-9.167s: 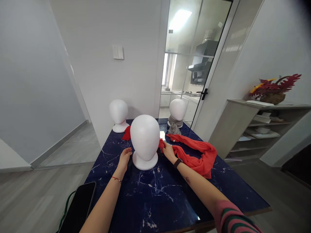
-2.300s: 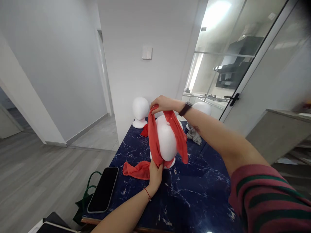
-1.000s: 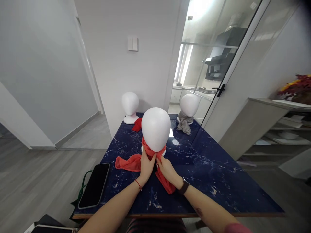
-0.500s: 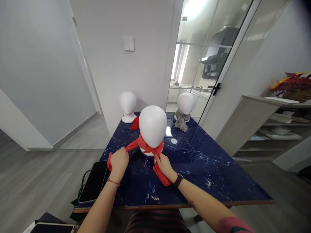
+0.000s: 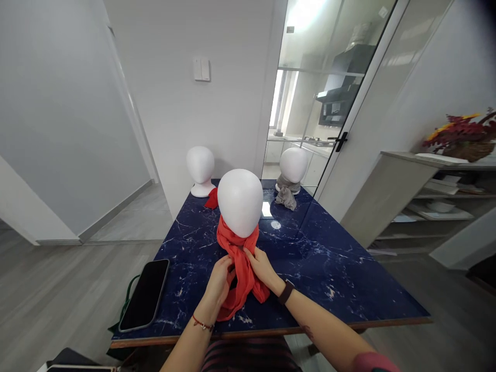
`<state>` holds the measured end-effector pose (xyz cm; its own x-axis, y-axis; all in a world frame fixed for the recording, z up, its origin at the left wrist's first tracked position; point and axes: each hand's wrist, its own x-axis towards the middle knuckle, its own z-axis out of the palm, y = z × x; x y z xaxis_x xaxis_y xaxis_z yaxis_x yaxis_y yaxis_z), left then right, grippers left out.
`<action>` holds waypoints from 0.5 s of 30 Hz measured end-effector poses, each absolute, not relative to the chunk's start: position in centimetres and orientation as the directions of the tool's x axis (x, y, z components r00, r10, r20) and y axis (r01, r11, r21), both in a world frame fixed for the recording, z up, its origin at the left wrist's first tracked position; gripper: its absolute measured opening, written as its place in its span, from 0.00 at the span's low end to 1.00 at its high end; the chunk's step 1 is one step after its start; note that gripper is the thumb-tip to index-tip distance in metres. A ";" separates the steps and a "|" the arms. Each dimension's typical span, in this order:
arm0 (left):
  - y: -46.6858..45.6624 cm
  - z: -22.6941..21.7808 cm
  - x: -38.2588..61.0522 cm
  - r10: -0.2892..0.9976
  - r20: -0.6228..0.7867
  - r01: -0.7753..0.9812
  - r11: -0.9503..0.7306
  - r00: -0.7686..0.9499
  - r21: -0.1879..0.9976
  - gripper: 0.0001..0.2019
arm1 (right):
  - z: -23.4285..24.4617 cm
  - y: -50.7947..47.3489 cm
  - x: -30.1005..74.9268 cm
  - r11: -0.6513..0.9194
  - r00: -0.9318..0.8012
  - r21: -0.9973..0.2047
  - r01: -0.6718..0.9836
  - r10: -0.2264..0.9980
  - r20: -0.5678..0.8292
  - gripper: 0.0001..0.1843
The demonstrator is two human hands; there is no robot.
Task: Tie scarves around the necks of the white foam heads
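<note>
A white foam mannequin head (image 5: 240, 201) stands near the front of the dark blue marble table (image 5: 329, 268). A red scarf (image 5: 240, 268) is wrapped round its neck, both ends hanging down onto the table in front. My left hand (image 5: 220, 281) is closed on the left end of the scarf. My right hand (image 5: 263, 266) pinches the scarf just below the neck, on the right side.
Two more white mannequin heads stand at the back: one on the left (image 5: 200, 168) with a red cloth (image 5: 212, 199), one on the right (image 5: 293, 166) with a grey scarf (image 5: 285, 196). A black phone (image 5: 144, 294) lies at the table's front left. A shelf unit (image 5: 418, 201) is at right.
My left hand has pulled the left scarf end in from the side to the front. Both ends now hang together below the head's neck, with both hands close on them.
</note>
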<state>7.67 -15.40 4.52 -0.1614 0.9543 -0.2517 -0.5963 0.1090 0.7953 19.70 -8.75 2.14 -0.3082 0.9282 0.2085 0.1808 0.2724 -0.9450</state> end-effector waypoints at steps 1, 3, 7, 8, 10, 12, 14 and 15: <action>-15.4 4.5 7.5 0.959 -0.246 -0.569 0.125 -0.140 0.813 0.06 | 2.2 -8.8 19.7 0.257 -0.327 -0.957 0.134 0.923 0.202 0.18; -15.4 4.6 7.2 0.967 -0.241 -0.506 0.165 -0.089 0.847 0.07 | 2.3 -8.8 19.5 0.201 -0.383 -0.979 -0.012 0.904 0.190 0.15; -15.1 4.2 6.9 0.975 -0.210 -0.300 0.179 -0.071 0.937 0.10 | 2.7 -9.2 19.3 -0.093 -0.500 -0.951 -0.295 0.863 0.070 0.17; -15.0 4.1 6.9 0.980 -0.171 -0.209 0.148 -0.100 0.967 0.10 | 2.7 -9.3 19.3 -0.192 -0.520 -0.924 -0.330 0.854 0.008 0.17; -14.9 3.9 7.1 0.985 -0.053 0.030 0.059 -0.165 0.998 0.09 | 2.8 -9.3 19.4 -0.375 -0.573 -0.858 -0.352 0.811 -0.119 0.16; -14.9 3.9 7.2 0.976 0.071 0.278 -0.011 -0.205 0.961 0.08 | 3.1 -9.2 19.6 -0.450 -0.610 -0.825 -0.343 0.774 -0.169 0.18; -14.9 4.1 7.3 0.968 0.125 0.438 -0.018 -0.216 0.899 0.08 | 3.5 -9.1 20.1 -0.418 -0.633 -0.849 -0.324 0.762 -0.134 0.22; -15.0 4.2 7.3 0.970 0.120 0.473 -0.006 -0.211 0.881 0.08 | 3.7 -9.0 20.4 -0.390 -0.645 -0.869 -0.304 0.756 -0.114 0.25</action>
<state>7.30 -14.95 4.19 -0.2106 0.9702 0.1200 0.4731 -0.0063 0.8810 20.37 -9.02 3.74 -0.6449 0.7558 -0.1138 -0.3036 -0.3900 -0.8693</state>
